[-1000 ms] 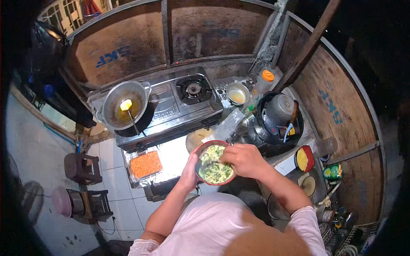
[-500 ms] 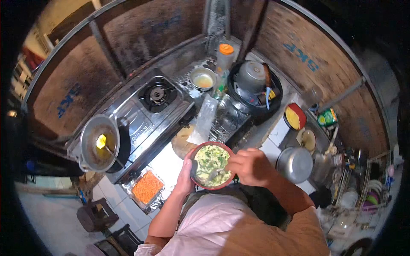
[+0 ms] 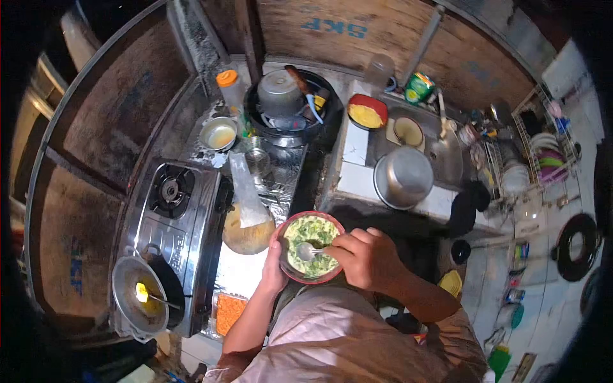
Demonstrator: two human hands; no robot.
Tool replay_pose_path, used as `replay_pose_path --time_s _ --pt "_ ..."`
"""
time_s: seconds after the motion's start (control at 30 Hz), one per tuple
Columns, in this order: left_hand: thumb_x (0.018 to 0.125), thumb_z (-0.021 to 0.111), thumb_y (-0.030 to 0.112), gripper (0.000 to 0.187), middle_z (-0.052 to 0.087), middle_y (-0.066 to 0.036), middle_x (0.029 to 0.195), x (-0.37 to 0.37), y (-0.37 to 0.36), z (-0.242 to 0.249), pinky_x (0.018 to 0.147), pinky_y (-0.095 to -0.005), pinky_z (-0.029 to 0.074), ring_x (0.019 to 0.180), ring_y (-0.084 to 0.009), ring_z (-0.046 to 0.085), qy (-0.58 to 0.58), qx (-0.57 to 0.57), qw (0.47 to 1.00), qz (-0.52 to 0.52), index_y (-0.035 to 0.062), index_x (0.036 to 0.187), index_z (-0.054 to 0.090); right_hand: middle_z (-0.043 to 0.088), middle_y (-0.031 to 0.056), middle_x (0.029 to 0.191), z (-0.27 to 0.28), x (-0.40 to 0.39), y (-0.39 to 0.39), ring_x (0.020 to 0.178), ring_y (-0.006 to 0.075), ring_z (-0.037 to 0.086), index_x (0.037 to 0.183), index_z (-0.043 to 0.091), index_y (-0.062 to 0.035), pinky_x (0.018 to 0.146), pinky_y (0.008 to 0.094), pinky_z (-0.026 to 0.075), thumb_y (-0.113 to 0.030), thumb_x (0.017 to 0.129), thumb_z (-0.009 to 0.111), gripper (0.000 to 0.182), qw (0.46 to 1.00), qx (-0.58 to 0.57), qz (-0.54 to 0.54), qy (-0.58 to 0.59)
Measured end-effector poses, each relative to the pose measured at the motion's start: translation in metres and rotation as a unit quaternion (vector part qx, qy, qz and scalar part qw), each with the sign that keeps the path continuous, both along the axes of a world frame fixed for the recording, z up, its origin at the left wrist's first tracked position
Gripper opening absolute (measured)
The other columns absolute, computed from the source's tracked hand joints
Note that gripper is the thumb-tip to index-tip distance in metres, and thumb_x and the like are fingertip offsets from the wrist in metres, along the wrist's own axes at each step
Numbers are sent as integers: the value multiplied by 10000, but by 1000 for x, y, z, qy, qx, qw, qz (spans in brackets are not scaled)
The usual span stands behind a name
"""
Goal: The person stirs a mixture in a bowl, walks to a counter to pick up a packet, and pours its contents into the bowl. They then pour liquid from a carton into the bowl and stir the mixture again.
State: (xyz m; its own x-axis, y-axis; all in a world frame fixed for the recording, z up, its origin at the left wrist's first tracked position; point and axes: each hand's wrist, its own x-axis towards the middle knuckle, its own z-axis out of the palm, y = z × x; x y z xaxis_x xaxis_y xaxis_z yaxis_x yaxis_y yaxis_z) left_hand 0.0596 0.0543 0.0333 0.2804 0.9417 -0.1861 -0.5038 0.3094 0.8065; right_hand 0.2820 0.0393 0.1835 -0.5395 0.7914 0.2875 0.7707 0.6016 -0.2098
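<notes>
My left hand (image 3: 273,271) is closed on the left rim of a red bowl (image 3: 340,225), held in front of my body. Inside the bowl is a pale yellow mixture (image 3: 311,225) with chopped green pieces. A metal spoon (image 3: 306,251) has its rounded end on the mixture, and its handle runs into my right hand (image 3: 364,258), whose fingers are wrapped round it. Beyond the bowl lie a round wooden board (image 3: 246,239) and a clear plastic bag (image 3: 248,191) partly over it. An orange shredded food (image 3: 230,313) sits in a tray beside my left forearm.
On the left, a wok (image 3: 131,306) with oil and a utensil in it rests on the gas stove (image 3: 185,246). A black basin (image 3: 327,89) holds a pot. At the right are an upturned pot (image 3: 403,177), a sink (image 3: 444,153) and a dish rack (image 3: 543,143).
The view has swung to the right, so the stove sits further left and the sink counter shows more. The spoon's rounded end now shows plainly above the mixture.
</notes>
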Motion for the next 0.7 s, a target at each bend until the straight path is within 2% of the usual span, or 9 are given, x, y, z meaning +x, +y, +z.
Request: replay_pose_path --time_s 0.07,0.17,0.2,0.3,0.37,0.43,0.57,0.63,0.7 --pt "1054 417 544 722 426 -146 1536 7 -6 4 1185 -419 344 1415 -260 424 -9 -2 1000 -22 37 1555 306 683 -6 922 -1 -12 -22 796 189 639 976 747 -119 652 354 485 -133 723 671 265 997 25 -29 60" --pt "1059 427 520 694 422 -137 1543 11 -19 9 1185 -424 344 1414 -258 429 -29 6 998 -56 54 1559 305 679 10 947 -8 -22 -61 807 187 644 1000 742 -109 660 348 494 -136 730 659 284 997 24 -41 67" --pt "1058 428 520 693 425 -137 1540 14 -25 13 1185 -426 345 1414 -258 430 -22 12 998 -53 55 1557 307 624 29 948 -8 -17 -74 863 183 630 982 692 -62 699 334 500 -217 808 610 248 999 29 -4 34" --pt "1050 438 543 713 430 -139 1535 18 -51 19 1186 -431 348 1415 -262 431 -14 20 998 -62 55 1553 311 614 32 921 -11 0 -114 829 181 631 984 689 -58 669 342 508 -211 800 614 251 1000 -11 -24 11" --pt "1040 444 572 735 429 -133 1537 21 -74 24 1188 -436 349 1418 -264 430 3 4 998 -68 66 1556 311 623 25 925 -11 6 -143 833 180 648 984 690 -75 668 343 526 -212 803 621 238 998 -27 -56 -2" --pt "1013 476 620 756 435 -113 1535 24 -98 14 1174 -445 373 1414 -274 435 -2 -27 996 -81 123 1561 325 631 6 955 -8 -3 -172 893 177 660 966 687 -94 707 339 544 -214 804 626 210 990 30 -117 69" --pt "1013 477 618 720 473 -98 1528 29 -142 4 1138 -463 419 1375 -282 493 0 -92 992 -88 142 1544 384 640 22 1003 -27 -15 -229 960 188 657 901 711 -104 809 360 542 -208 814 643 152 978 -74 -193 35" --pt "1020 461 616 720 443 -106 1543 26 -157 -3 1154 -455 399 1398 -287 460 38 -113 985 -122 154 1560 347 652 -1 1065 -28 -1 -251 1005 189 650 1015 738 -133 812 348 552 -185 810 651 228 964 -109 -242 -20" --pt "1020 475 601 714 447 -101 1540 27 -171 -20 1152 -458 398 1395 -287 463 28 -88 985 -146 144 1556 357 656 21 1067 -31 10 -271 1012 198 647 1033 733 -89 803 351 566 -185 799 655 264 953 -39 -297 38"
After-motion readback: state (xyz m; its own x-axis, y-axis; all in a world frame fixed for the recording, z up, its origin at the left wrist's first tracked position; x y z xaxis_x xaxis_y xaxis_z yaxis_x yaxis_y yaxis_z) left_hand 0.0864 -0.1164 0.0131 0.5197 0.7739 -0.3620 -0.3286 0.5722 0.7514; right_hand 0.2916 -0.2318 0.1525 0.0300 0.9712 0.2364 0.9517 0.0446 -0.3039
